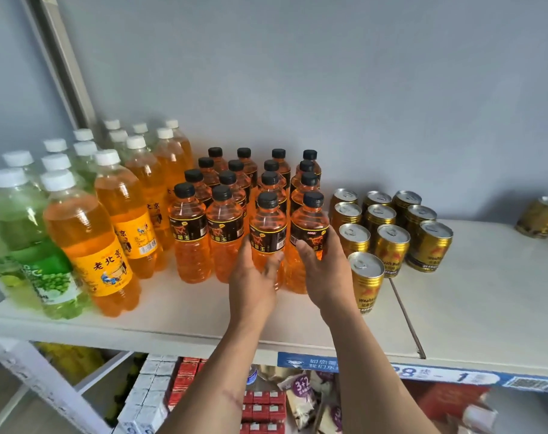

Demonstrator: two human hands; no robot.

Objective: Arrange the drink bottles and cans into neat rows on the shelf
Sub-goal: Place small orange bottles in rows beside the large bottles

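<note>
Orange plastic fills both hands: the left hand (254, 274) and right hand (324, 270) each wrap a black-capped orange drink bottle (268, 236) near the white shelf (204, 321) front edge. A nudge could topple neighbouring gold cans (365, 281).

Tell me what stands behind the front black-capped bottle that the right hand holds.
Behind that bottle in the right hand, three more black-capped bottles stand in a row to the wall. Mostly their caps and shoulders show; their lower bodies are covered.
</note>
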